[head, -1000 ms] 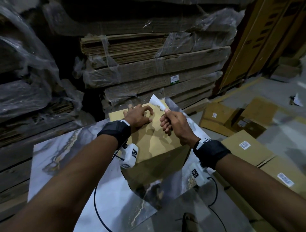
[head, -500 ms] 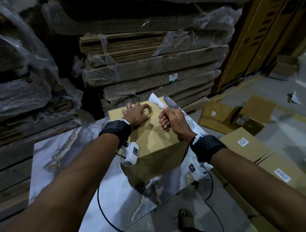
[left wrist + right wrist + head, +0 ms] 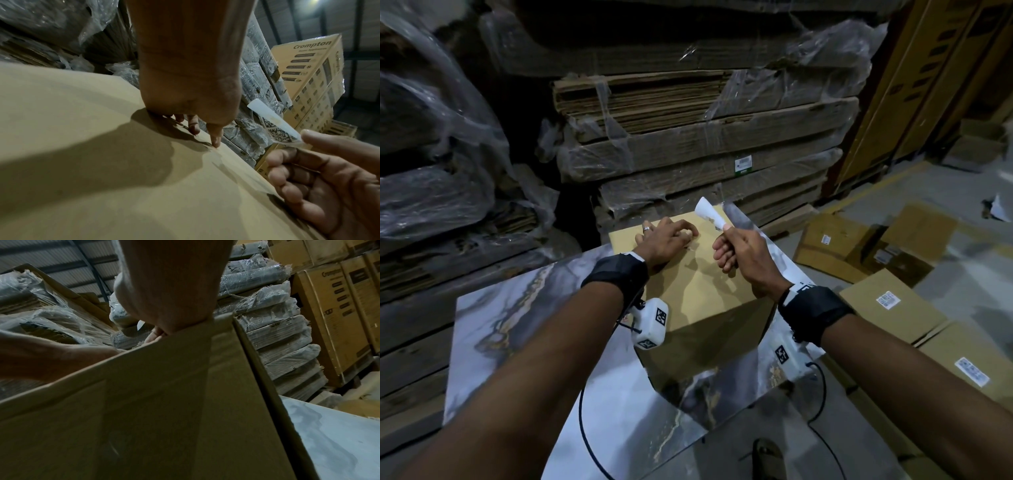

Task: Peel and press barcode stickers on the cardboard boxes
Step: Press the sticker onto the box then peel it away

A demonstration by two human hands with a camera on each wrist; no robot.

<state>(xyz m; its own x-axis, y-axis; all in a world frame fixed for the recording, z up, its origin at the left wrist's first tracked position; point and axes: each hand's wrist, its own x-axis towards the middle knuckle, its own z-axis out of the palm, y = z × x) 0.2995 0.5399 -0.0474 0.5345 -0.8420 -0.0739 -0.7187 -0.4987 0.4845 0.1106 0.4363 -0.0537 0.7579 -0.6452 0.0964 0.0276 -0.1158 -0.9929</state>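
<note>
A plain brown cardboard box (image 3: 698, 291) stands on a marbled table top (image 3: 517, 325). My left hand (image 3: 667, 240) rests on the far part of the box's top; in the left wrist view its fingertips (image 3: 214, 141) touch the cardboard near the far edge. Nothing shows under them. My right hand (image 3: 736, 246) hovers over the box's right side and pinches a white barcode sticker strip (image 3: 710, 214) between thumb and forefinger. The strip (image 3: 273, 125) sticks up and away, printed face showing. In the right wrist view only the box's side (image 3: 164, 418) and a sliver of strip (image 3: 140, 325) show.
Plastic-wrapped stacks of flat cardboard (image 3: 688, 137) rise just behind the table. On the floor to the right lie several boxes, two with labels (image 3: 887, 301) (image 3: 972, 371). Tall printed cartons (image 3: 928, 85) stand at the back right. A black cable (image 3: 585, 428) hangs under my left wrist.
My left thumb and forefinger made a ring before; now the fingers lie lower on the box top. The right hand has kept its hold on the strip and barely moved.
</note>
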